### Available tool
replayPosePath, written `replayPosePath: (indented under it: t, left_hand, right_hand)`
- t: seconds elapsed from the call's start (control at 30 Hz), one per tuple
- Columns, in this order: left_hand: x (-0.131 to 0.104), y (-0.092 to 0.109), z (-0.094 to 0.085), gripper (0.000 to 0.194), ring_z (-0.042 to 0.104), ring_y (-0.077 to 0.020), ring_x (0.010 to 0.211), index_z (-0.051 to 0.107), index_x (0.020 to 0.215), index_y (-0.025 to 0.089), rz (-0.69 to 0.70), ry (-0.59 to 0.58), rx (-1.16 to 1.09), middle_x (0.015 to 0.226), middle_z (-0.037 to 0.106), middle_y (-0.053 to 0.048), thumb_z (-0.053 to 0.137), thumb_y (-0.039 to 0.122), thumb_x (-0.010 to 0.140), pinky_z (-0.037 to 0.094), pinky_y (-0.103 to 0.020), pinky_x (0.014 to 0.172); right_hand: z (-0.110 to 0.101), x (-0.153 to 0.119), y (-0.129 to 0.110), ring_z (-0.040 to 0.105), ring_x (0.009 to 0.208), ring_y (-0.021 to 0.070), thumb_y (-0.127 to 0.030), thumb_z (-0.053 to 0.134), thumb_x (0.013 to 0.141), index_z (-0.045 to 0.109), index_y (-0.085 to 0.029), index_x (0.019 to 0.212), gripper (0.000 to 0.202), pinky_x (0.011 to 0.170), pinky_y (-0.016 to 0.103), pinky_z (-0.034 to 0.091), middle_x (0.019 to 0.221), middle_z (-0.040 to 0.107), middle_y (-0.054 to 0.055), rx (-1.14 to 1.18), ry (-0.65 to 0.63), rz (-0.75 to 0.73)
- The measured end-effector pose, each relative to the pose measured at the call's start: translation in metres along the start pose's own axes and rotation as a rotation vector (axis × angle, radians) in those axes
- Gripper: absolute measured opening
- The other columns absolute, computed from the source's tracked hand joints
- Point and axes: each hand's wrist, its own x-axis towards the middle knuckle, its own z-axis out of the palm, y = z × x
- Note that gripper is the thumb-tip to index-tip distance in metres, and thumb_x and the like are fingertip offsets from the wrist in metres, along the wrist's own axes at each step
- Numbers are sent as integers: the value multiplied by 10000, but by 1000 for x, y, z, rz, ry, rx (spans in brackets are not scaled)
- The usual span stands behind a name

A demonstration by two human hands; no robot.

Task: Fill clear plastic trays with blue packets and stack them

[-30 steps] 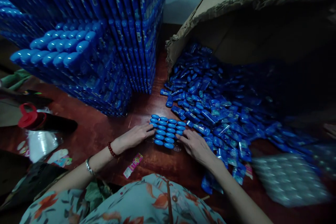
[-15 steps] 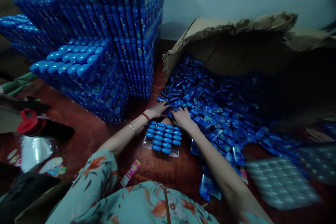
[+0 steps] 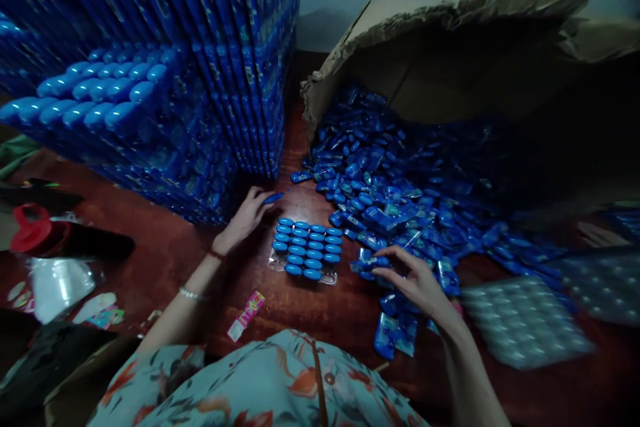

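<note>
My left hand [image 3: 246,219] is left of the tray, its fingers closed on a small glossy blue packet [image 3: 273,198]. To the right, my right hand [image 3: 414,281] pinches another small blue packet [image 3: 369,263] between thumb and fingers, at the near edge of a heap of similar packets [image 3: 385,197]. Between my hands a clear plastic tray [image 3: 327,276] lies on the reddish-brown table. Rows of rounded blue pieces [image 3: 313,254] stand in it. The printing on the packets is too small to read.
Tall stacks of filled blue packs [image 3: 225,107] rise at the left. A torn cardboard box [image 3: 345,53] stands behind the heap. Empty clear trays [image 3: 525,320] lie at the right. A dark bottle with a red lid [image 3: 33,230] and a pink wrapper [image 3: 247,315] lie nearer on the left.
My hands have moved apart from beyond the tray: the left went left with a blue packet, the right came right and nearer with another. The camera view has shifted slightly.
</note>
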Motion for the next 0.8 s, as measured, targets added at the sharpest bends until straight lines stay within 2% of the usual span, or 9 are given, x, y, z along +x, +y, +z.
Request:
replayPosePath:
  t: [0.07,0.17,0.23,0.33,0.4,0.47,0.6,0.7,0.8]
  left_hand:
    - [-34,7,-15,271,551,-170,929,551,1133,171,-87,116,-7,1018,519,-75,434,255,904,472,-324,864]
    - [-79,27,-24,217,570,-158,840,559,1050,187,-210,250,-84,913,551,-35,538,282,856,496,-287,772]
    - [-103,40,-20,192,580,-145,782,561,980,184,-287,316,-162,861,566,-17,594,288,823,501,-254,703]
    - [-125,53,-4,150,587,-135,772,570,943,179,-302,345,-233,853,580,-15,603,259,820,498,-235,677]
    - [-131,57,7,139,590,-140,819,578,975,179,-226,318,-226,895,587,-30,567,222,843,499,-248,717]
    - [-131,58,15,183,586,-139,863,577,1041,184,-122,237,-173,953,578,-52,489,178,881,496,-251,742]
    - [-120,57,19,312,562,-134,879,535,1175,189,59,74,-2,1008,550,-78,367,126,920,489,-233,725]
    - [-110,57,12,327,537,-134,800,504,1215,173,179,-22,141,940,561,-72,351,128,929,482,-235,682]
    - [-103,56,5,331,531,-151,797,496,1220,165,297,-120,246,905,575,-73,332,139,934,490,-267,705]
  right_hand:
    - [18,-8,2,575,587,150,-413,541,834,573,-226,975,236,537,258,460,783,646,4,-5,18,-27]
    - [53,-12,2,630,810,184,-287,450,889,527,-221,1089,225,706,299,504,984,647,57,-70,50,-140]
    - [69,-13,1,617,903,191,-179,391,890,502,-215,1134,270,774,315,499,1015,623,76,-181,7,-217]
    - [74,-15,-4,598,914,192,-43,335,832,497,-199,1162,400,774,314,491,1006,593,90,-429,-76,-301]
    - [69,-13,-12,586,919,192,-2,340,794,510,-197,1149,440,777,308,473,1019,581,91,-580,-137,-332]
    - [62,-8,-23,582,887,184,5,358,788,530,-207,1107,420,761,295,453,1000,583,78,-686,-236,-352]
    - [53,9,-46,581,768,165,-16,375,821,561,-205,1040,344,651,260,406,888,593,56,-797,-441,-379]
    - [51,18,-51,576,716,152,-38,370,848,576,-214,1035,329,590,244,365,845,593,48,-812,-489,-369]
    - [52,19,-44,581,714,155,-61,385,862,576,-222,1098,345,569,246,361,859,605,51,-816,-467,-367]
